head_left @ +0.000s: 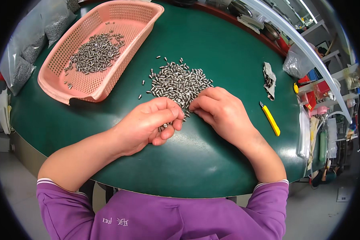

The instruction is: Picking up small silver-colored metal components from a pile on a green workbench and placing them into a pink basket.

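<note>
The left hand (144, 125) curls over the near edge of a heap of small, shiny metal pieces (178, 82) on the green desk (212, 164); its grip is closed around some of the pieces, their ends showing between the fingers. The right hand (225, 111) is at the heap's lower right edge, thumb and fingertips drawn together; whether its grip has a piece in it cannot be told. A few loose pieces lie just left of the heap and beyond it. Farther left stands a pink perforated basket (119, 70) with a second heap of similar pieces inside. Clear bags (22, 72) of grey contents sit past it. To the right are a yellow cutter knife (270, 120) and a crumpled greyish wrapper (269, 80).
</note>
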`<state>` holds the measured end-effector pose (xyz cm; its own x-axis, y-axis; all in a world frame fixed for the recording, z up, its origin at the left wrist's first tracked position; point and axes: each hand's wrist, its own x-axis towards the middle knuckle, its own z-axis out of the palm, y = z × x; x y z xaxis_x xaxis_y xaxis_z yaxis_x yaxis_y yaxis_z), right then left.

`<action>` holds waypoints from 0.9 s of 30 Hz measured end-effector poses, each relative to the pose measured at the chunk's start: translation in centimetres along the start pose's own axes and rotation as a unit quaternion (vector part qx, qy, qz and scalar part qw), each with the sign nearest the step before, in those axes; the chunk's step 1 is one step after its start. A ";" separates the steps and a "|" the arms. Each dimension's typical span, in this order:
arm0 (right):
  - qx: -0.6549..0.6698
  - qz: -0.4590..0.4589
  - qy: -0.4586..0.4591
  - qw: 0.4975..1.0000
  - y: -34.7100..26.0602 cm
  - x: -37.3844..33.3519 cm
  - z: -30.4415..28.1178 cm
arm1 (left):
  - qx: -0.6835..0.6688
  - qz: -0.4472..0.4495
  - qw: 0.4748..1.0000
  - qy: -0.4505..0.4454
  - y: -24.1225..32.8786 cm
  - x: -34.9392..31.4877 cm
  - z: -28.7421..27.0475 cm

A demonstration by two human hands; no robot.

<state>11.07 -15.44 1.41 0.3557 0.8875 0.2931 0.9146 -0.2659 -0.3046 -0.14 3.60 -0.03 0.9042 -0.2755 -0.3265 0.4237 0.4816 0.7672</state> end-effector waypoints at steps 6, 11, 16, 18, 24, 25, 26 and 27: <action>0.010 -0.024 0.003 1.000 -0.3 0.1 -0.3 | 0.002 0.001 1.000 -0.003 0.0 -0.1 -0.1; 0.033 -0.037 -0.007 0.999 -0.3 0.2 -0.5 | 0.003 -0.003 1.000 -0.003 0.1 -0.1 0.0; 0.032 -0.016 -0.034 0.999 -0.2 0.2 -0.6 | 0.006 -0.006 1.000 0.002 0.0 -0.1 0.0; 0.051 0.010 -0.030 0.998 -0.4 0.2 -0.6 | 0.020 -0.011 1.000 0.006 0.1 -0.1 0.1; 0.175 -0.022 0.025 0.984 -2.1 0.3 -0.8 | 0.128 -0.025 0.991 -0.012 -0.1 -0.4 0.2; 0.162 -0.023 0.027 0.986 -2.4 0.2 -0.8 | 0.133 -0.029 0.990 -0.025 -0.1 -0.4 0.2; 0.163 -0.023 0.028 0.986 -2.4 0.2 -0.7 | 0.137 -0.033 0.989 -0.039 -0.1 -0.4 0.1; 0.158 -0.022 0.038 0.986 -2.4 0.1 -0.6 | 0.138 -0.033 0.989 -0.039 -0.1 -0.4 0.2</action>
<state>9.03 -14.91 2.77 0.3413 0.8617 0.3754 0.8278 -0.0863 -0.5543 -0.52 3.49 0.09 0.8635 -0.3672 -0.3456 0.4410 0.2174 0.8708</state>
